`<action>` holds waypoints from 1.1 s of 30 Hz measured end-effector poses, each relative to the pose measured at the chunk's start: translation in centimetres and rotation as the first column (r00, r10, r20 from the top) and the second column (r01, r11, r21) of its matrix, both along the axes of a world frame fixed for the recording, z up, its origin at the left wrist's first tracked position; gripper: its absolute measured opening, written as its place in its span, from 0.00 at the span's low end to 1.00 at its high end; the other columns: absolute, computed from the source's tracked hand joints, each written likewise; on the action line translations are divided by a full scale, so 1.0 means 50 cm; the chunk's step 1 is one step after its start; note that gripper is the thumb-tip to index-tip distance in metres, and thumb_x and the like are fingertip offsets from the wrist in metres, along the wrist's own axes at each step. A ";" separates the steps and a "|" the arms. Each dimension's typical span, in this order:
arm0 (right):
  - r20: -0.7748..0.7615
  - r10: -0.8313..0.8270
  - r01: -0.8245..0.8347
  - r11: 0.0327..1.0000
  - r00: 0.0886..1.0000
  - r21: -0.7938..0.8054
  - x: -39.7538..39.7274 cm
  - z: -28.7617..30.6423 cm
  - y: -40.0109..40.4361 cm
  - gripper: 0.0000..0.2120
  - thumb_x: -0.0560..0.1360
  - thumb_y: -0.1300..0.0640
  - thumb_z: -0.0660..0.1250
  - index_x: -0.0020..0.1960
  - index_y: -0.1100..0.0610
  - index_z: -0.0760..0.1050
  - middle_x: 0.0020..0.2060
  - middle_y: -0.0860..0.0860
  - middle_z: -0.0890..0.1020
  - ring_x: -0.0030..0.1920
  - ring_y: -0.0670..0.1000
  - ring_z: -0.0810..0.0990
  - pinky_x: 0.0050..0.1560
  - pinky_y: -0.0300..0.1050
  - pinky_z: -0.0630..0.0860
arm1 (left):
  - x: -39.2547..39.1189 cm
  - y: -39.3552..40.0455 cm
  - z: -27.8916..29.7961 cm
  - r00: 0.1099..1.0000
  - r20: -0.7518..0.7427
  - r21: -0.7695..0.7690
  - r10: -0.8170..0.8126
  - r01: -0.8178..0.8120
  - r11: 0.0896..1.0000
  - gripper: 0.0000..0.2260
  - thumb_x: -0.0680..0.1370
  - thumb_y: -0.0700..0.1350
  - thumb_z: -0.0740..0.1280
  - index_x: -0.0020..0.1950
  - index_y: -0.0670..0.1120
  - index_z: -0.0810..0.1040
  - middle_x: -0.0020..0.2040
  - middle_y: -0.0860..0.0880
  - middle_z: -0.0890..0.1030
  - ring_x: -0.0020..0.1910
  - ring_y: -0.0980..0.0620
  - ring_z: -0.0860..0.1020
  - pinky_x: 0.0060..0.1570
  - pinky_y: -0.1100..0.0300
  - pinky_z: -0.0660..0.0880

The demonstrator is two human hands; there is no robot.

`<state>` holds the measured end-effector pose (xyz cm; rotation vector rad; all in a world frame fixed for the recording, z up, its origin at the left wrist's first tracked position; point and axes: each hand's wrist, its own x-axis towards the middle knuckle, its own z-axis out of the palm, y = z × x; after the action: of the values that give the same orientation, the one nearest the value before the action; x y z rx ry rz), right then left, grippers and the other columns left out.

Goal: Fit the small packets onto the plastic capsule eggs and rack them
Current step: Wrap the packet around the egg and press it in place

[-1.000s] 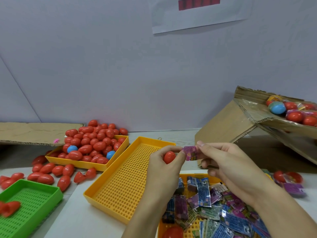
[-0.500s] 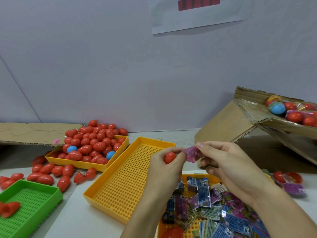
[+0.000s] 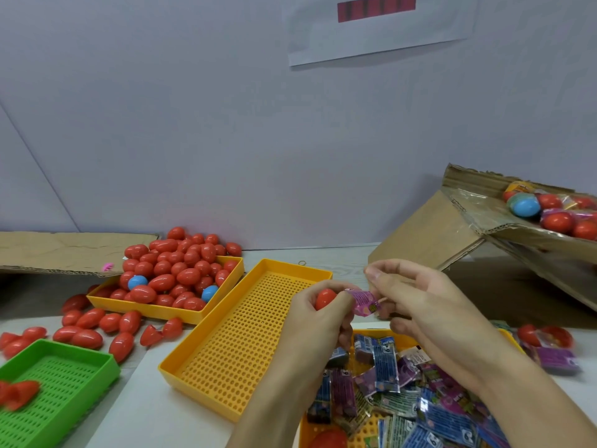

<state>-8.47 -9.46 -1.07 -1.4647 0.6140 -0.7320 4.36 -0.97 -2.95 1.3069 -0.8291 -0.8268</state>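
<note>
- Far left, near edge: a green perforated tray (image 3: 80, 360) holds a few red capsule pieces in its near-left corner; they are blurred.
- Behind it, loose red eggs (image 3: 87, 338) and egg halves lie scattered on the table surface (image 3: 135, 412).
- Left rear: a flat cardboard sheet (image 3: 64, 252) lies against the wall, with a small pink item on its near edge.
- Left of centre: a yellow tray (image 3: 168, 313) is heaped with red capsule eggs and two blue ones.
- Centre: a long yellow perforated rack tray (image 3: 239, 344) lies at an angle, its holes unfilled.
- Centre, above the rack tray's far right corner: the left hand (image 3: 318, 321) is curled round a red capsule egg (image 3: 325, 298), gripping it between thumb and fingers, with the top of the egg showing.
- Just right of the egg: a small purple packet (image 3: 365, 302) is touching the left thumb tip and is pinched at its right end by the right hand (image 3: 429, 308), whose thumb and forefinger are pressed together on it, the other fingers curled.
- Below the hands: a third yellow tray (image 3: 513, 342) holds a pile of blue, purple and green packets (image 3: 403, 392); a red egg lies at its near edge.
- Right: two red capsule pieces and a purple packet lie on the table beside that tray.
- Far right rear: a tilted cardboard box (image 3: 445, 234) holds wrapped red, blue and yellow eggs.
</note>
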 end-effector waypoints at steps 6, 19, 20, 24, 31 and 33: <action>0.129 0.072 -0.079 0.996 0.989 0.050 -0.001 0.003 0.003 0.11 0.66 0.53 0.73 0.49 0.46 0.83 0.40 0.55 0.84 0.39 0.50 0.76 0.39 0.45 0.72 | 0.000 0.000 0.000 1.000 0.004 -0.001 0.004 -0.004 1.000 0.06 0.77 0.42 0.68 0.44 0.43 0.84 0.30 0.50 0.71 0.28 0.54 0.69 0.29 0.63 0.70; 0.212 0.048 -0.097 0.969 0.976 0.226 0.001 0.001 -0.002 0.11 0.72 0.62 0.70 0.53 0.54 0.82 0.36 0.54 0.78 0.33 0.46 0.72 0.26 0.37 0.66 | -0.001 0.005 0.015 0.977 -0.167 -0.086 -0.133 0.120 0.989 0.02 0.69 0.45 0.72 0.37 0.48 0.82 0.31 0.49 0.69 0.28 0.51 0.66 0.32 0.58 0.66; 0.218 0.052 -0.104 0.966 0.975 0.235 0.001 0.001 -0.002 0.11 0.73 0.62 0.69 0.54 0.54 0.82 0.35 0.54 0.78 0.33 0.46 0.72 0.26 0.37 0.66 | -0.001 0.005 0.014 0.970 -0.183 -0.097 -0.162 0.146 0.985 0.04 0.68 0.47 0.73 0.36 0.49 0.81 0.31 0.49 0.69 0.28 0.52 0.66 0.32 0.58 0.67; 0.254 0.079 -0.149 0.951 0.964 0.270 0.002 0.001 -0.001 0.12 0.70 0.60 0.71 0.53 0.54 0.83 0.38 0.54 0.78 0.33 0.46 0.72 0.26 0.38 0.67 | 0.000 0.006 0.012 0.938 -0.244 -0.099 -0.247 0.229 0.968 0.12 0.69 0.51 0.75 0.32 0.49 0.76 0.30 0.50 0.69 0.27 0.53 0.66 0.31 0.60 0.69; 0.285 0.072 -0.166 0.933 0.956 0.320 0.007 -0.001 0.000 0.14 0.68 0.60 0.72 0.54 0.55 0.82 0.38 0.53 0.80 0.33 0.47 0.74 0.26 0.38 0.68 | 0.003 0.011 0.022 0.867 -0.413 -0.154 -0.277 0.234 0.960 0.15 0.67 0.54 0.78 0.39 0.49 0.76 0.32 0.51 0.70 0.29 0.54 0.67 0.33 0.60 0.67; 0.294 0.067 -0.170 0.925 0.954 0.340 0.010 -0.002 0.000 0.16 0.68 0.59 0.72 0.56 0.57 0.81 0.39 0.52 0.80 0.33 0.47 0.74 0.25 0.38 0.68 | 0.003 0.013 0.026 0.848 -0.446 -0.181 -0.287 0.228 0.957 0.14 0.67 0.52 0.78 0.38 0.49 0.74 0.33 0.51 0.71 0.30 0.54 0.68 0.33 0.60 0.68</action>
<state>-7.99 -9.47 -1.15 -1.0255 0.4116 -0.6715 4.52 -0.30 -1.66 0.8384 -0.6570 -1.2299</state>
